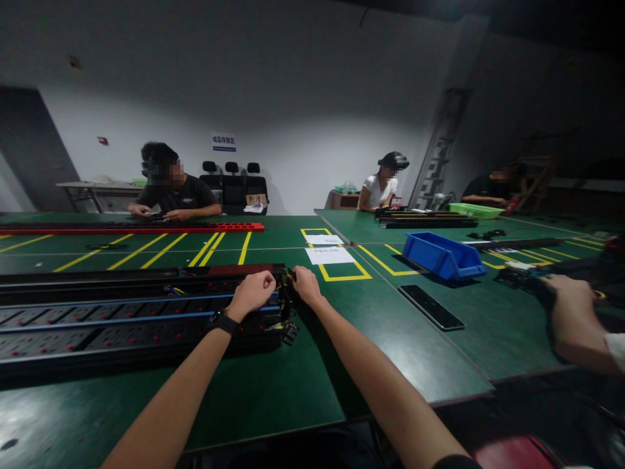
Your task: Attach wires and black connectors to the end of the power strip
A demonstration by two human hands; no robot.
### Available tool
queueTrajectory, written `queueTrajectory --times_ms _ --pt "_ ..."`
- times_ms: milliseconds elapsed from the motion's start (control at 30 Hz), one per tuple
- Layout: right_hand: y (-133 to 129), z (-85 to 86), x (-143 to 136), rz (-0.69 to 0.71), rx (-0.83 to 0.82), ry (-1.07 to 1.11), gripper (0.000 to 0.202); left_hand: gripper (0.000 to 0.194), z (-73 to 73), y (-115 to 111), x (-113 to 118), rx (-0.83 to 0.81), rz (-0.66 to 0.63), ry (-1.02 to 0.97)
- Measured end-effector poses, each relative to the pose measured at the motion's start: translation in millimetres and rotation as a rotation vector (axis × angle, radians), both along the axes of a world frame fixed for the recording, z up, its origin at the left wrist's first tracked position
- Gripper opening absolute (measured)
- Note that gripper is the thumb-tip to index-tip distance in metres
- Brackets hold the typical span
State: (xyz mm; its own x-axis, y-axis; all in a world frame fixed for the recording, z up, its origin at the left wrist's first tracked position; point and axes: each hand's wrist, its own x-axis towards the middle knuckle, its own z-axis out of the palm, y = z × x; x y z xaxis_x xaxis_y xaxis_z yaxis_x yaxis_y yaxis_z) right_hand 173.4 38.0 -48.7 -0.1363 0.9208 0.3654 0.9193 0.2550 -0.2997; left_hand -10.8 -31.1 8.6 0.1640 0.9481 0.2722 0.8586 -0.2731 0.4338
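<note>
Strips (127,337) with black casings, rows of sockets and red dots lie side by side on the left part of the green tabletop (273,397), running from the left edge of view to the two hands. The left hand (254,291), with a black watch (224,321) at its wrist, is over the right end of the casings, fingers curled in narrowly. The right hand (306,285) is just beside that end, fingers bent toward the wiring (282,284); whether either hand grips anything cannot be told. A black connector (291,335) protrudes at the near corner.

To the right lie paper sheets (329,255), a dark phone (431,307) and a blue bin (420,256). A red bar (247,227) lies beyond the strips. At far right, a co-worker's hand (572,294) is near dark parts, blurred. Three other people are across the tabletop.
</note>
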Motion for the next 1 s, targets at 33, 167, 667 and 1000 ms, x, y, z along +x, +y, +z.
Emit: queueTrajectory --times_ms 33,167,667,1000 --pt "0.6 -1.3 0.3 -0.001 0.0 0.017 0.013 0.021 0.3 -0.2 0.1 -0.002 0.001 0.001" --pt "1.3 -4.3 0.8 -0.016 -0.017 0.051 0.016 0.021 1.6 -1.2 0.3 -0.012 0.002 0.003" --pt "-3.8 -1.5 -0.1 -0.04 -0.057 -0.023 0.019 0.02 -1.1 0.9 -1.2 0.009 -0.019 0.007" --pt "-3.7 -1.1 0.1 -0.025 -0.064 -0.029 0.019 0.021 -1.4 2.0 -1.3 0.002 -0.011 0.011"
